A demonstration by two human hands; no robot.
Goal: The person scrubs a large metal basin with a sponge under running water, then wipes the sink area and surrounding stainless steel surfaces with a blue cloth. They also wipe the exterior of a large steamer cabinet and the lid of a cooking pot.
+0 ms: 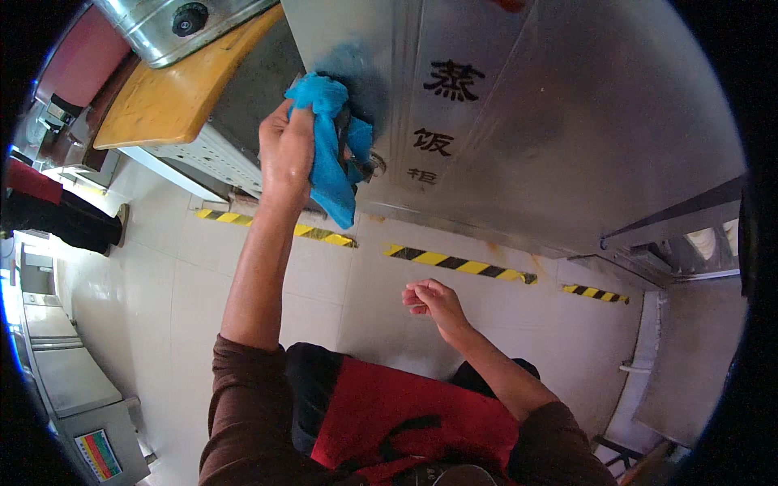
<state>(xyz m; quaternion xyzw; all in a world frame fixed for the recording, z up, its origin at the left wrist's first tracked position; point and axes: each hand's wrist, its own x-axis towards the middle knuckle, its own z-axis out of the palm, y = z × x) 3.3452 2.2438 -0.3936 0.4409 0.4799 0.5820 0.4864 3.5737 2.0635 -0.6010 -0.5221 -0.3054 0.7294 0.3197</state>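
Note:
My left hand (289, 149) grips a blue cloth (328, 158), bunched at the top with a loose end hanging down. The cloth lies at the left edge of a large stainless steel cabinet (547, 140), whose front bears dark writing. It partly covers a metal fitting (377, 164) on that edge, so the fitting's full shape is hidden. Lower down, my right hand (437, 307) is in the air over the floor, apart from the cabinet. Its fingers are loosely curled with small gaps between them, and nothing is in it.
Left of the cabinet, a yellow wooden board (176, 97) carries a metal container (176, 27) with a black knob. Yellow-black tape strips (459, 263) mark the tiled floor (225, 304). Another person's legs (67, 212) show at far left. Steel cabinets (73, 376) stand lower left.

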